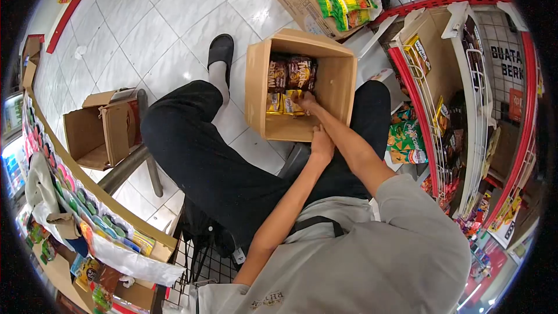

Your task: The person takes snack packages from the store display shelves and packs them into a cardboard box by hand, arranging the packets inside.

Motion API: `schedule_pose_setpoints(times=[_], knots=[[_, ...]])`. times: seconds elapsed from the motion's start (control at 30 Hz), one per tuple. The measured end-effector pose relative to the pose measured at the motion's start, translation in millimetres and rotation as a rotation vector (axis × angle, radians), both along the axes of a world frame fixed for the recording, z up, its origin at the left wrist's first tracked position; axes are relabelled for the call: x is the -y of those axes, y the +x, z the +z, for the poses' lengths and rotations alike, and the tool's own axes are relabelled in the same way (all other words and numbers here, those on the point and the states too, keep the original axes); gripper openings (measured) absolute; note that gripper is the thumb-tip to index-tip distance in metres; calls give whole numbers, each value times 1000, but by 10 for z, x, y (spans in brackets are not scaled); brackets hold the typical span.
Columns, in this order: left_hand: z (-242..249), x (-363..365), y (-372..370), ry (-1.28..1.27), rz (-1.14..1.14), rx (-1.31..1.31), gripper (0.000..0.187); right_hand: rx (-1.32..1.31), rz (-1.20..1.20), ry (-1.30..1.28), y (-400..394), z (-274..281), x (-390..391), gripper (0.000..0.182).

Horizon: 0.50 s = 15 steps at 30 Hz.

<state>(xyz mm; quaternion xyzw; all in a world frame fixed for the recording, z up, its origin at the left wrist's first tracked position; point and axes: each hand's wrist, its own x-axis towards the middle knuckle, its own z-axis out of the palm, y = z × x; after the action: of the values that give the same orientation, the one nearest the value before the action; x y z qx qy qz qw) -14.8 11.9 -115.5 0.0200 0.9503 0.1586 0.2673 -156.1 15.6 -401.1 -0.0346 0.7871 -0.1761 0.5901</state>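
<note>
An open cardboard box rests at my lap between my knees. Inside it lie brown Twister snack packs on the far side and small yellow snack packets on the near side. My right hand reaches into the box, its fingers bent on a yellow packet and partly hiding it. At the near rim of the box, my left hand is closed on the cardboard edge, below my right forearm.
Green and yellow snack packs lie on a carton beyond the box. To the right stands a red-edged shelf rack with hanging snacks. An opened carton sits at left, near a display shelf. White tiles cover the floor.
</note>
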Motion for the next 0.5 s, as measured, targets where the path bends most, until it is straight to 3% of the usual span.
schedule_pose_setpoints(times=[0.17,0.27,0.33,0.37,0.4,0.5], knots=[[28,18,-70,-51,-68,33,46,237,-217,-198,-50,223,-100,15],[-64,20,-31,11,13,-62,46,-178,-16,65,142,160,63,18],[-182,31,18,154,112,-69,46,-305,160,52,151,362,178,22],[-318,38,-13,267,156,-44,46,-354,245,15,163,541,234,25],[-811,-81,57,362,225,-58,45,-405,305,-22,176,800,277,27],[-1589,-58,95,164,39,-724,49,-504,284,-166,192,1928,158,35]])
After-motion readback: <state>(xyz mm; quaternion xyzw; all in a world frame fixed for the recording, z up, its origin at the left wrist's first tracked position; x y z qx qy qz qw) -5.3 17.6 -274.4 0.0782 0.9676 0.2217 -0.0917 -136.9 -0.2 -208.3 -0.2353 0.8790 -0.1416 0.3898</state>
